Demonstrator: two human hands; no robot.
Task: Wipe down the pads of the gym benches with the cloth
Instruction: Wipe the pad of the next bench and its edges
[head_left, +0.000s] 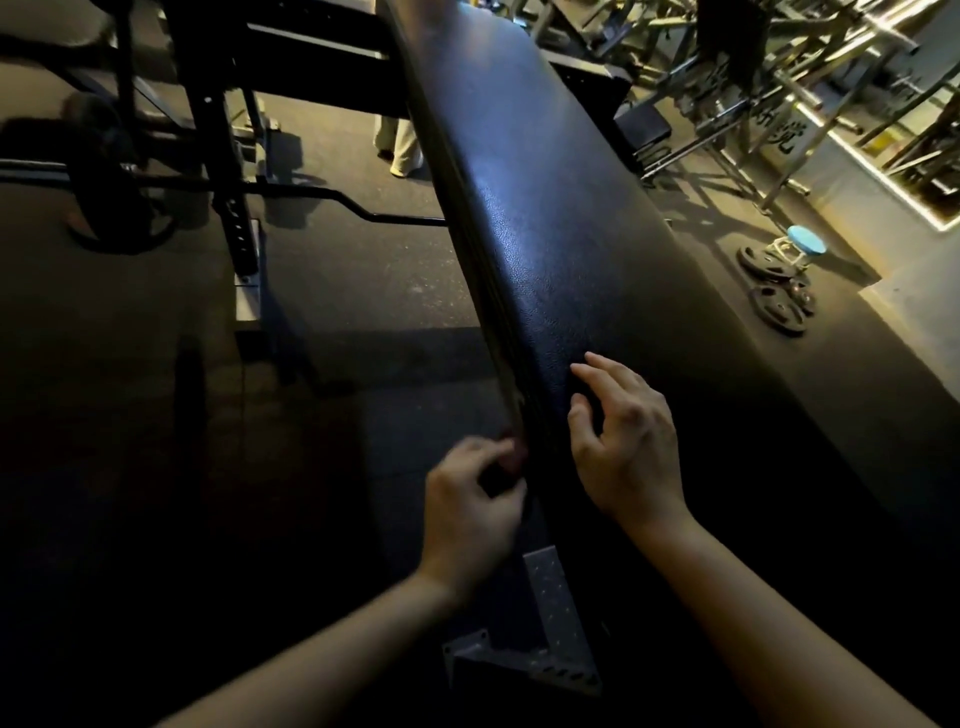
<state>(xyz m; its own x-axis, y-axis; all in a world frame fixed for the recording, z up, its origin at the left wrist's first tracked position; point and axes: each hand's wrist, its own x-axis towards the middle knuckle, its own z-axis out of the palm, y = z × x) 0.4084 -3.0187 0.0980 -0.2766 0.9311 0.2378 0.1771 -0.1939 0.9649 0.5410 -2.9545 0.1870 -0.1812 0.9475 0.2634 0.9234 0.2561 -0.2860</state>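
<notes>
The black bench pad (561, 234) runs from twelve o'clock down toward five. My right hand (631, 447) rests on it, fingers loosely spread. My left hand (470, 509), at eight o'clock from the right, curls at the pad's left edge round something dark; whether that is the cloth I cannot tell. Weight plates (776, 291) lie on the floor (363, 291) at three o'clock.

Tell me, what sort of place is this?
Most likely a gym: a long padded bench, weight plates on the floor, and a barbell beside a rack.
</notes>
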